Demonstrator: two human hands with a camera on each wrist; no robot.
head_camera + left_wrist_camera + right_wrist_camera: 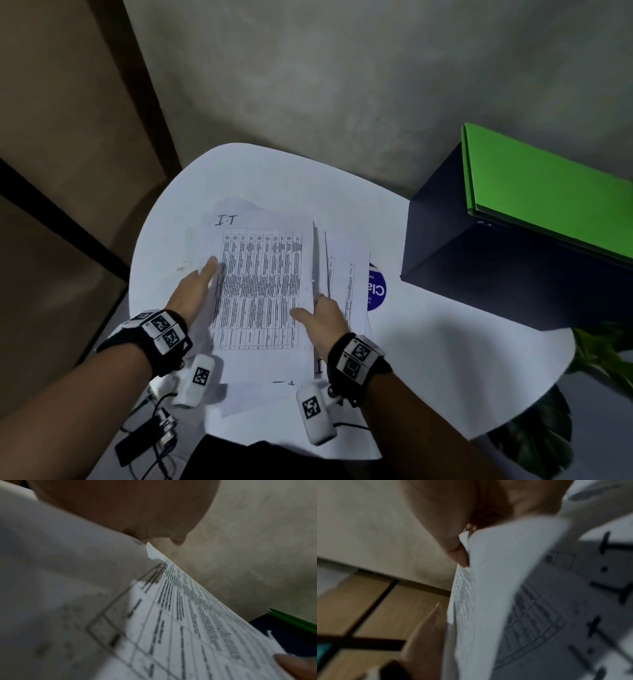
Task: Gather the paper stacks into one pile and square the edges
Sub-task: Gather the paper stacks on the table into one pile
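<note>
Head view: a white rounded counter (428,342) carried loose printed sheets, with both hands at the papers.
Top stack (262,291): a sheaf with a printed table and "I-T" handwritten above it lay near the middle of the counter, its near end overhanging the counter's near edge.
Left hand (191,291): its fingers were straight and flat against the left edge of the top stack, curled round nothing.
Right hand (325,315): its thumb lay on top of the top stack's right edge and its fingers went beneath; the right wrist view showed the thumb (457,553) pinching the sheets, so this hand gripped the stack.
Lower sheets (346,284): more printed pages lay underneath, fanned out to the right and unaligned, toward the counter's right side.
Blue sticker (376,291): a round blue label showed on the counter just past the lower sheets' right edge.
Dark box (479,260): it stood at the counter's far right corner, a green folder (548,188) lying on top.
Left wrist view: the printed table (188,628) filled the frame, blurred.
</note>
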